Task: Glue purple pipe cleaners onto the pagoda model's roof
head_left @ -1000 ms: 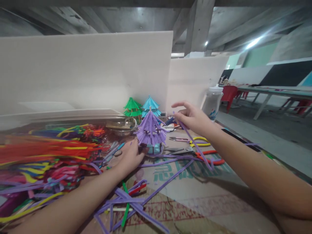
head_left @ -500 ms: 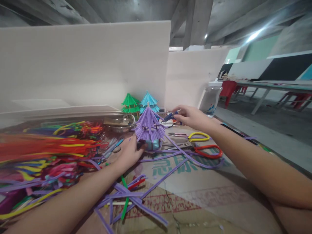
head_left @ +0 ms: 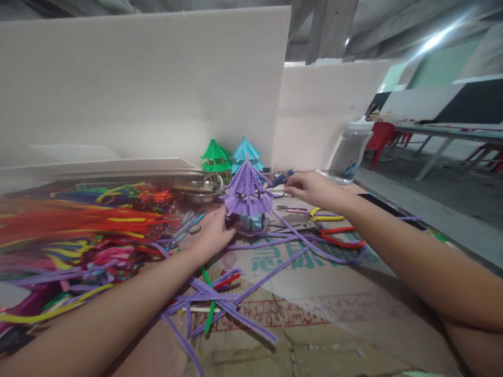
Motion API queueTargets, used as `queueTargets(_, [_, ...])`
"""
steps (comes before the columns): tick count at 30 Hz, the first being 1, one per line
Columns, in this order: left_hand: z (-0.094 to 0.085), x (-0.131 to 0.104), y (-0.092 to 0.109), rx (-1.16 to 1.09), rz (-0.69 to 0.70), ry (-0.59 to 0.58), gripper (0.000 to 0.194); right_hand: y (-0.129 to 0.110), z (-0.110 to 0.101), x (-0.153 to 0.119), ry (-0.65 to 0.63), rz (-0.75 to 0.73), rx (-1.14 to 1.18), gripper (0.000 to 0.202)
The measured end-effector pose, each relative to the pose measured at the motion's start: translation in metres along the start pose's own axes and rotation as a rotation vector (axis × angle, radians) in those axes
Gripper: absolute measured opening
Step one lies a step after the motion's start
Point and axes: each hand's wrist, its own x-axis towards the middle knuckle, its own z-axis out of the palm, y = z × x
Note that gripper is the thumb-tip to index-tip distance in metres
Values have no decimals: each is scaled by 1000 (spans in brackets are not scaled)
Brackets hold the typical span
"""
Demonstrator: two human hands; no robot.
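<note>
Purple pipe-cleaner pagoda (head_left: 248, 196) stands upright toward the far edge of the tabletop (head_left: 346, 335); left hand (head_left: 212, 233) at its lower left side, fingertips hidden, grip indeterminate. Right hand (head_left: 312, 188), fingers curled, beside blue tool (head_left: 280, 179); cannot tell whether gripped.

dim, with streaky ceiling light (head_left: 438, 41)

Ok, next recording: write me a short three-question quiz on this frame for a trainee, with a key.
1. Which is the left hand nearest to?
a) the green model
b) the purple model
c) the light-blue model

2. True or false: the clear bottle on the table has a red lid.

3. Fill in: a ____ tool lies near the right hand.

Key: 1. b; 2. False, the clear bottle has a white lid; 3. blue.
</note>
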Motion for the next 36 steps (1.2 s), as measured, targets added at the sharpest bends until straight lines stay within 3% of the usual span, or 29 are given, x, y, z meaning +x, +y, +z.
queueTargets(6, [-4,5,-4,-88,-56,-81,34,-8,-5,-4,-161,-41,-51,27])
queueTargets(11, [-13,9,-9,-224,-124,-219,39,-62,-8,-36,-346,-269,129,29])
queueTargets(15, [-31,13,-4,-317,-115,-353,37,-106,14,-67,-431,-315,297,40])
queueTargets(18, [-51,17,1,-508,-84,-539,39,-118,38,-78,-489,-415,280,42])
queueTargets(21, [-67,22,0,-379,-130,-540,43,-116,55,-77,-426,-453,170,17])
queueTargets(24, [-70,24,-5,-258,-178,-458,43,-111,55,-71,-387,-419,99,19])
queueTargets(30, [-42,16,-2,-181,-179,-324,40,-85,9,-60,-365,-321,-51,18])
queueTargets(34, [-22,7,2,-149,-73,-131,35,-49,-19,-45,-302,-230,-191,20])
queueTargets(36, [-16,5,0,-88,-19,-94,34,-27,-23,-33,-291,-108,-218,24])
